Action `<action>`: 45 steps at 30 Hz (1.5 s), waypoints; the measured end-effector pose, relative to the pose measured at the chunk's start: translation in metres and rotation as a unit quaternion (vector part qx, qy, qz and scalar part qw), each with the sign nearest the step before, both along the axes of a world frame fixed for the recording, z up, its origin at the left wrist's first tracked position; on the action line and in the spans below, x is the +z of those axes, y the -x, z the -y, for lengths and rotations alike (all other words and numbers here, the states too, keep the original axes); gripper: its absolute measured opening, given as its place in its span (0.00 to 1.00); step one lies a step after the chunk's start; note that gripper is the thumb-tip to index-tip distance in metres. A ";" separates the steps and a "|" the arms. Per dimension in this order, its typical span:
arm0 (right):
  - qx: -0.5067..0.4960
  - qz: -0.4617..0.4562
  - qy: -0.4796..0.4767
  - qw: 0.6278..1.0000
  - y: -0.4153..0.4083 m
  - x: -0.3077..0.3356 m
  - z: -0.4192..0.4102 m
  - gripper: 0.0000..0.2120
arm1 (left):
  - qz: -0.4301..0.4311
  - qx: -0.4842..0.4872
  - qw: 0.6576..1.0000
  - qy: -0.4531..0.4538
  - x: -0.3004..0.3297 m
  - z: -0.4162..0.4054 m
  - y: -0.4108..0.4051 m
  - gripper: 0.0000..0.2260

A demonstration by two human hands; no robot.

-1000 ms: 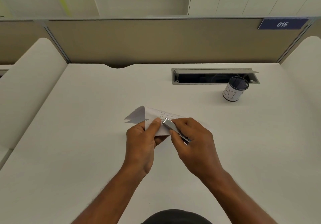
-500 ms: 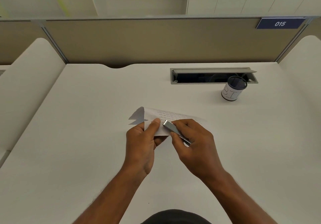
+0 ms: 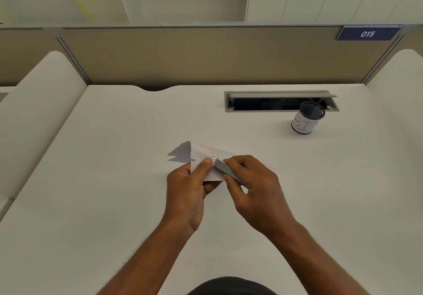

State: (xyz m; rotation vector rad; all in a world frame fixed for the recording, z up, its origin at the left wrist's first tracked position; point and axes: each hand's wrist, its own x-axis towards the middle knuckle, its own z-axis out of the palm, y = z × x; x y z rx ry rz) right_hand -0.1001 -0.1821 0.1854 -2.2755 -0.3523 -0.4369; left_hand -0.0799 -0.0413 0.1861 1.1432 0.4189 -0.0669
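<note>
- White paper (image 3: pixel 204 154) with printed lines sits near the middle of the desk (image 3: pixel 114 180), straight in front of us. Its left end is lifted, and a grey shadow falls on the desk beside it.
- Left hand (image 3: pixel 186 189): we note the thumb on top of the paper's near edge with the fingers curled beneath, so it pinches the paper.
- Right hand (image 3: pixel 256 187): thumb and forefinger grip a flat metal strip (image 3: pixel 223 168), and the other fingers are curled below it.
- The strip's far end meets the paper just beside the left thumb. We cannot tell what kind of tool it is.
- Mesh cup (image 3: pixel 305 123) with a white label stands upright at the far right. It is well apart from both hands and just in front of the open cable slot (image 3: pixel 263 103).
- Blue plate (image 3: pixel 367 34) reading 015 is fixed to the partition (image 3: pixel 206 59) behind the desk.
</note>
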 end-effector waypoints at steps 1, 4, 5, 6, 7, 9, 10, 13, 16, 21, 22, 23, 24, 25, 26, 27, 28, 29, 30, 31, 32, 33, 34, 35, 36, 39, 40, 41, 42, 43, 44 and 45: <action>0.000 0.005 0.007 1.000 0.000 -0.001 0.001 0.13 | -0.002 0.000 1.000 0.007 0.000 0.000 0.000 0.06; 0.004 0.012 0.030 0.999 0.000 -0.003 0.002 0.14 | -0.007 0.002 1.000 0.026 0.000 0.000 0.001 0.07; 0.007 0.012 0.035 0.999 0.001 -0.003 0.002 0.15 | -0.009 0.004 1.000 0.027 -0.001 0.000 0.001 0.07; 0.009 0.012 0.039 0.999 0.002 -0.004 0.002 0.15 | -0.011 0.007 1.000 0.028 -0.001 0.000 0.001 0.07; 0.012 0.012 0.043 0.999 0.002 -0.004 0.002 0.15 | -0.013 0.009 1.000 0.026 -0.002 0.000 0.001 0.07; 0.018 0.017 0.046 0.999 0.003 -0.005 0.001 0.16 | -0.017 0.015 1.000 0.015 -0.003 0.001 0.001 0.07; 0.020 0.021 0.046 0.999 0.003 -0.005 0.001 0.16 | -0.018 0.019 1.000 0.010 -0.004 0.002 0.001 0.07; 0.021 0.039 0.067 0.997 0.005 -0.007 -0.001 0.16 | -0.016 0.025 1.000 0.003 -0.005 0.003 0.002 0.07; 0.015 0.056 0.087 0.995 0.007 -0.009 -0.005 0.16 | -0.010 0.028 1.000 0.002 -0.003 0.003 0.002 0.06; -0.009 0.038 0.026 0.999 0.007 -0.012 -0.007 0.16 | -0.008 0.032 0.999 0.002 -0.004 0.002 0.001 0.07; -0.020 0.026 0.007 0.999 0.006 -0.011 -0.007 0.16 | -0.008 0.036 0.999 0.010 -0.005 0.003 0.001 0.08; -0.028 0.016 -0.012 0.999 0.006 -0.011 -0.006 0.15 | -0.005 0.040 0.999 0.015 -0.005 0.003 0.001 0.08; -0.032 0.007 -0.027 0.999 0.005 -0.010 -0.005 0.15 | -0.002 0.041 0.999 0.016 -0.006 0.003 0.001 0.07; -0.034 0.001 -0.034 0.999 0.004 -0.009 -0.004 0.15 | 0.002 0.040 0.999 0.012 -0.006 0.003 0.001 0.07; -0.034 -0.005 -0.036 0.999 0.004 -0.007 -0.004 0.15 | 0.006 0.037 0.999 0.007 -0.005 0.004 0.001 0.08; -0.033 -0.009 -0.036 0.999 0.003 -0.006 -0.004 0.15 | 0.010 0.034 0.999 0.002 -0.005 0.005 0.001 0.10; -0.033 -0.012 -0.036 0.999 0.003 -0.005 -0.004 0.15 | 0.013 0.032 0.999 -0.004 -0.005 0.005 0.001 0.11; -0.033 -0.014 -0.036 0.999 0.002 -0.004 -0.003 0.15 | 0.015 0.031 0.999 -0.010 -0.005 0.006 0.001 0.12; -0.032 -0.014 -0.035 0.999 0.001 -0.003 -0.004 0.15 | 0.016 0.032 0.999 -0.015 -0.005 0.006 0.001 0.12; -0.029 -0.015 -0.034 0.999 0.001 -0.002 -0.004 0.15 | 0.016 0.034 0.999 -0.019 -0.006 0.006 0.001 0.11; -0.026 -0.017 -0.033 0.999 0.000 -0.002 -0.004 0.15 | 0.016 0.036 0.999 -0.022 -0.006 0.006 0.002 0.10; -0.022 -0.018 -0.034 0.999 0.001 -0.001 -0.004 0.15 | 0.014 0.038 0.999 -0.025 -0.006 0.006 0.002 0.10; -0.019 -0.019 -0.034 0.999 0.001 -0.001 -0.005 0.15 | 0.012 0.039 0.999 -0.029 -0.006 0.006 0.002 0.09; -0.017 -0.020 -0.034 0.999 0.001 -0.001 -0.005 0.15 | 0.011 0.039 0.999 -0.032 -0.006 0.007 0.002 0.10; -0.016 -0.019 -0.035 0.999 0.001 -0.001 -0.006 0.15 | 0.012 0.038 0.999 -0.034 -0.005 0.007 0.002 0.10; -0.015 -0.016 -0.033 0.999 0.000 -0.001 -0.007 0.14 | 0.015 0.033 0.999 -0.030 -0.003 0.007 0.002 0.12; -0.013 -0.015 -0.029 0.999 0.000 -0.001 -0.006 0.14 | 0.013 0.032 0.999 -0.027 -0.003 0.007 0.003 0.12; -0.011 -0.015 -0.024 1.000 0.000 -0.001 -0.006 0.14 | 0.010 0.033 0.999 -0.023 -0.003 0.007 0.003 0.11; -0.008 -0.015 -0.020 1.000 0.000 -0.001 -0.005 0.14 | 0.007 0.034 0.999 -0.017 -0.003 0.006 0.003 0.09; -0.007 -0.015 -0.016 1.000 0.000 -0.002 -0.005 0.14 | 0.004 0.035 0.999 -0.011 -0.003 0.006 0.003 0.08; -0.005 -0.012 -0.010 1.000 0.000 -0.002 -0.004 0.15 | 0.001 0.036 0.999 -0.005 -0.003 0.005 0.003 0.07; -0.004 -0.007 -0.002 1.000 0.000 -0.002 -0.004 0.15 | -0.003 0.037 0.999 0.001 -0.003 0.005 0.002 0.07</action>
